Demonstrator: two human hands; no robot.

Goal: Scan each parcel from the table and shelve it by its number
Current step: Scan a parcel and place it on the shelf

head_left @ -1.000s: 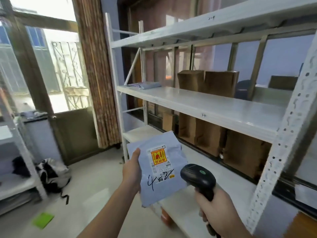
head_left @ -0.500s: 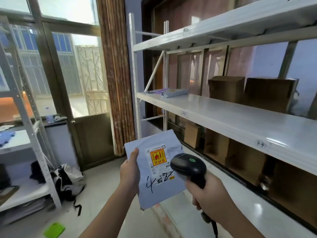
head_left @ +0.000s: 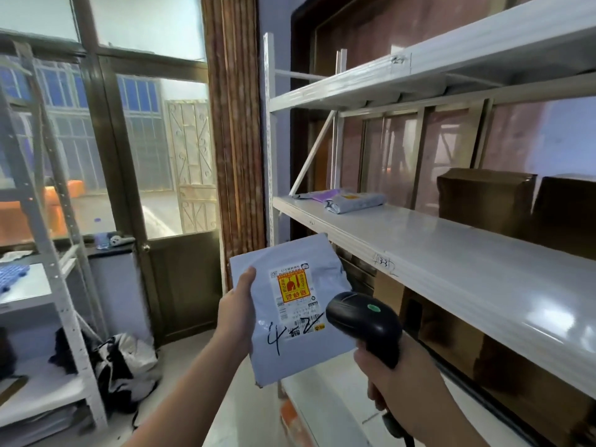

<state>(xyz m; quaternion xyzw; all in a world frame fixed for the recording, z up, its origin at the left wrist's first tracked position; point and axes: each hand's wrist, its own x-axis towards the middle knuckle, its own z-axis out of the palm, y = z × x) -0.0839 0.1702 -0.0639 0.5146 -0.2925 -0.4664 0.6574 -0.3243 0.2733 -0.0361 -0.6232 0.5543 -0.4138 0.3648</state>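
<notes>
Left hand (head_left: 237,309) gripping grey poly mailer (head_left: 292,304) marked "4-2" upright by its left edge; right hand (head_left: 398,387) wrapped round barcode scanner (head_left: 362,321), just right of label (head_left: 295,293), nose aimed left.

Both bare forearms reach forward and upward from the bottom of the view. The left hand (head_left: 237,309) is raised, thumb up along the front of the parcel (head_left: 290,304) it pinches. The right hand (head_left: 398,387), lower and nearer, is curled round the scanner (head_left: 364,321) handle.
</notes>
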